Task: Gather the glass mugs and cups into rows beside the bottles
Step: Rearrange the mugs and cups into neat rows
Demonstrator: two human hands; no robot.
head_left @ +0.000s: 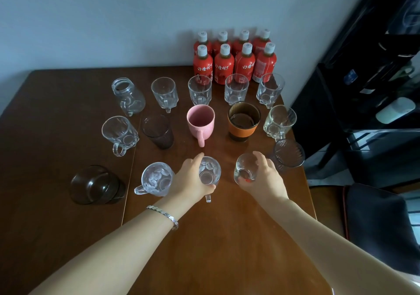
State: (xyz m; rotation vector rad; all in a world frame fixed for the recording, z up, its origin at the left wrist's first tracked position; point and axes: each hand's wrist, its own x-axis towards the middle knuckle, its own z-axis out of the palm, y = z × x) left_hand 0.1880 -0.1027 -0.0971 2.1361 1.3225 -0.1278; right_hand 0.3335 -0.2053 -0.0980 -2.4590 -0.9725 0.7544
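Several red bottles (pixel 235 60) with white caps stand at the table's back right. In front of them run rows of glassware: a clear mug row (pixel 200 90), then a row with a pink mug (pixel 201 120) and an orange-banded brown glass (pixel 243 120). My left hand (pixel 192 177) is wrapped around a clear handled mug (pixel 210 173) in the near row. My right hand (pixel 261 176) grips a small clear cup (pixel 244 169) beside it. A patterned clear mug (pixel 156 178) stands left of my left hand.
A dark smoked glass (pixel 288 154) stands right of my right hand at the wooden table's (pixel 216 237) right edge. A dark glass bowl (pixel 95 184) sits at the near left. A black shelf unit (pixel 375 78) and a dark chair (pixel 381 224) stand to the right.
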